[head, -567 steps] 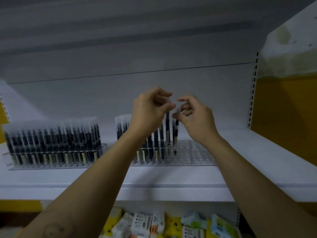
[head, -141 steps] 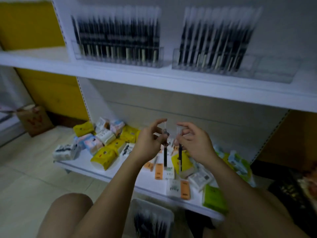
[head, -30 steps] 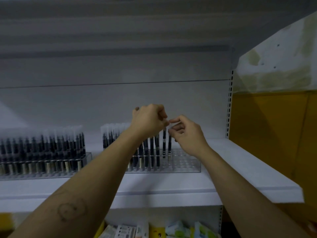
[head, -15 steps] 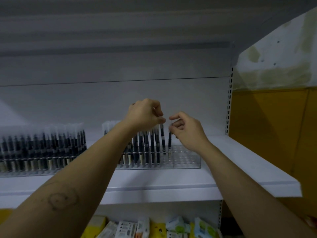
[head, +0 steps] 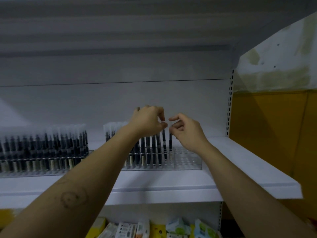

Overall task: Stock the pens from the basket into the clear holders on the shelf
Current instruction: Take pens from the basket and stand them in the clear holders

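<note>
Far left of the half-filled holder [head: 187, 160], a full holder [head: 42, 163] packed with dark pens stands on the same white shelf [head: 240, 162]. Its left end is cut off by the frame edge, and its pens are smeared by blur. The half-filled holder's left part carries rows of stocked pens [head: 151, 152], partly hidden behind the left forearm. Its right part shows bare holes. Above its last filled row, the left hand [head: 149, 122] has its fingers [head: 163, 125] pinched on the clear cap of a first pen [head: 164, 143], which stands slightly tilted with its lower end down in the holder. Just right of that, the right hand [head: 187, 131] pinches the top of a second pen [head: 170, 141] with curled fingers [head: 175, 130]. That pen's tip reaches the holder's top plate, but whether it sits in a hole is unclear. Both clear caps are hard to make out against the pale back wall. Below the holder, under the shelf, coloured packets [head: 142, 229] are cut off by the bottom edge.
</note>
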A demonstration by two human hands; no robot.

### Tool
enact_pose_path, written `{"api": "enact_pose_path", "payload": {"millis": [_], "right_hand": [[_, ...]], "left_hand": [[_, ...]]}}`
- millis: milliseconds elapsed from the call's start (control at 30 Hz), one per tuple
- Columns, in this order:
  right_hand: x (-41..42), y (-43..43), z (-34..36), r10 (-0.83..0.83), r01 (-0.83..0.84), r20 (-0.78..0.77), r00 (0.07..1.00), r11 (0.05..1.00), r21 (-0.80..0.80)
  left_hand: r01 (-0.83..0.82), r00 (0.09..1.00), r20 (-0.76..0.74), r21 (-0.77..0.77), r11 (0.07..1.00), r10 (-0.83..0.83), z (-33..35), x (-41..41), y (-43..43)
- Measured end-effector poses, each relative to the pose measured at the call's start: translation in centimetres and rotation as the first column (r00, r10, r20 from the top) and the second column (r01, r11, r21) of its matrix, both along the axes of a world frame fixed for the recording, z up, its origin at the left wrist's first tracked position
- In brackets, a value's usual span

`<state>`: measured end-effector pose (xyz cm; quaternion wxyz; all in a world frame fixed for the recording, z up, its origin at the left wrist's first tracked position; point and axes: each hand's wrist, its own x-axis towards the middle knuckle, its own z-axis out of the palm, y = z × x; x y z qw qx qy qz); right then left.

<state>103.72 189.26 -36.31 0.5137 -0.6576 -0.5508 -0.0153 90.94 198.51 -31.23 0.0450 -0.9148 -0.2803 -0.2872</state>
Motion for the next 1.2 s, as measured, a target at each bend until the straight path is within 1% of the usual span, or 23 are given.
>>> {"api": "enact_pose_path", "payload": {"millis": [300, 500, 667, 867, 933, 1033, 1133, 1200], "right_hand": [[-0.7, -0.7, 0.0, -0.036, 0.037, 0.07, 0.997, 0.999, -0.005], [-1.8, -2.0, 1.3, -0.057, 0.051, 0.171, 0.984, 0.998, 0.038], [-4.0, -2.9, 3.0, -0.036, 0.029, 0.289, 0.956, 0.999, 0.029], [-9.3, -2.8, 1.8, 0.069, -0.075, 0.365, 0.928, 0.997, 0.002], [-11.5, -2.5, 0.3, 0.131, -0.134, 0.36, 0.924, 0.991, -0.017], [-14.6, -2.0, -2.7, 0.238, -0.235, 0.311, 0.92, 0.971, -0.045], [-17.5, -1.6, -6.8, 0.335, -0.327, 0.289, 0.897, 0.942, -0.077], [-19.1, -1.1, -10.4, 0.386, -0.377, 0.259, 0.885, 0.922, -0.087]], "left_hand": [[0.076, 0.997, -0.004, 0.013, 0.997, -0.076, 0.2, -1.4, -0.4], [0.077, 0.996, 0.035, 0.06, 0.995, -0.079, 0.5, -3.4, -0.8], [0.047, 0.998, 0.04, 0.129, 0.991, -0.052, 0.5, -6.9, -1.8], [0.023, 0.995, 0.091, 0.152, 0.988, -0.037, -2.0, -13.1, -3.9], [-0.006, 0.995, 0.099, 0.149, 0.989, -0.008, -3.6, -15.5, -4.3], [-0.056, 0.994, 0.106, 0.142, 0.988, 0.041, -6.9, -19.1, -4.5], [-0.131, 0.987, 0.104, 0.075, 0.989, 0.123, -11.3, -22.0, -4.8], [-0.167, 0.983, 0.077, 0.0, 0.986, 0.166, -14.6, -23.5, -5.0]]}}
